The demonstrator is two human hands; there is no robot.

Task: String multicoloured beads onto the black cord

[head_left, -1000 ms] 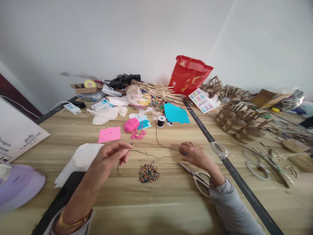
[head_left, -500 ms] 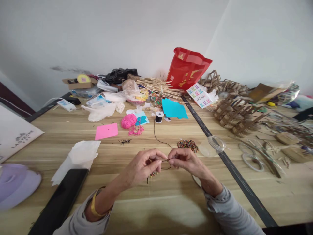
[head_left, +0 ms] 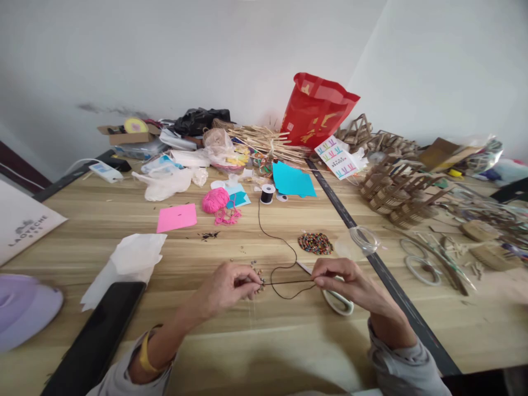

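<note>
A black cord (head_left: 284, 236) runs from a spool (head_left: 267, 194) on the table and loops down between my hands. My left hand (head_left: 235, 286) pinches the cord near its end, fingertips beside several small loose beads (head_left: 256, 269). My right hand (head_left: 344, 280) pinches the same cord farther right, so a straight stretch lies taut between the two. Under the right hand rest white-handled scissors (head_left: 343, 303), partly hidden by the fingers. A coiled strand of multicoloured beads (head_left: 315, 243) lies just beyond the right hand.
A black phone (head_left: 99, 335) and white paper (head_left: 134, 261) lie left. Pink yarn (head_left: 215, 200), a pink card (head_left: 177, 218) and blue paper (head_left: 293, 180) sit farther back. Small woven baskets (head_left: 396, 198) and clear tubing (head_left: 365, 240) are on the right; a red bag (head_left: 317, 113) stands behind.
My hands have moved apart, drawing the cord straight between them. The right hand went right and slightly down. The scissors and loose beads show more now.
</note>
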